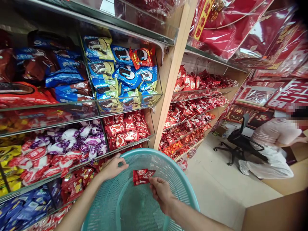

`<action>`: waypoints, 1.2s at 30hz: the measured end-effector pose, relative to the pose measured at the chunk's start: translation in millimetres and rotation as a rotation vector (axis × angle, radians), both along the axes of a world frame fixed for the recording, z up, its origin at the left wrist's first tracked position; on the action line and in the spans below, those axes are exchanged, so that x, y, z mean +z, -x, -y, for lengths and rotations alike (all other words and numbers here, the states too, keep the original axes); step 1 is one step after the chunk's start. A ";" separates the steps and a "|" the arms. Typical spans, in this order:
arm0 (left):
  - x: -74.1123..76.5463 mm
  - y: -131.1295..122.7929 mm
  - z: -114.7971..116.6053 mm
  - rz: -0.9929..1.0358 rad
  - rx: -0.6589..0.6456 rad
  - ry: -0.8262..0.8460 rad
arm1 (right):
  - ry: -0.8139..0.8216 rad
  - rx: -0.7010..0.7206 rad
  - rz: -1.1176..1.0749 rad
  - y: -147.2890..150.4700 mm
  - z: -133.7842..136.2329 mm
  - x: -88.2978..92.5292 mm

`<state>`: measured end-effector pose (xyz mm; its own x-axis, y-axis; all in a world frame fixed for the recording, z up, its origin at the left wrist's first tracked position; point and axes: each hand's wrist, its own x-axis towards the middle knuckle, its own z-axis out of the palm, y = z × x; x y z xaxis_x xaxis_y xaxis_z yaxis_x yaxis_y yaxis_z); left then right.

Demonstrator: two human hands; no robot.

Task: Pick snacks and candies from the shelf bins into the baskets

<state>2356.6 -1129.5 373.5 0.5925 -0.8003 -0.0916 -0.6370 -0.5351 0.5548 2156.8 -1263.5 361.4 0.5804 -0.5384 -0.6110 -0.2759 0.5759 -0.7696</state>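
On my screen, 1 teal basket (179, 183) sits bottom centre; my left hand (114, 168) curls at its rim, grip unclear, my right hand (161, 192) pinching red packets (141, 175), about 3, inside it.

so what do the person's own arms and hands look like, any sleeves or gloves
The left hand and right hand are ungloved, with no ring or watch to be made out. The left forearm and right forearm are slim and bare; any sleeves higher up are out of view.
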 end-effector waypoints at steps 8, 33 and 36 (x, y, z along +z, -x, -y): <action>-2.6 1.7 0.4 0.039 0.034 -0.036 | 0.144 -0.159 0.061 -48.6 -20.7 -28.0; -4.6 3.3 -0.8 0.014 0.063 -0.021 | 0.229 0.259 0.137 -64.4 -4.3 37.8; -6.2 3.0 -1.6 0.022 0.063 -0.014 | 0.645 0.274 0.380 -79.9 29.6 92.5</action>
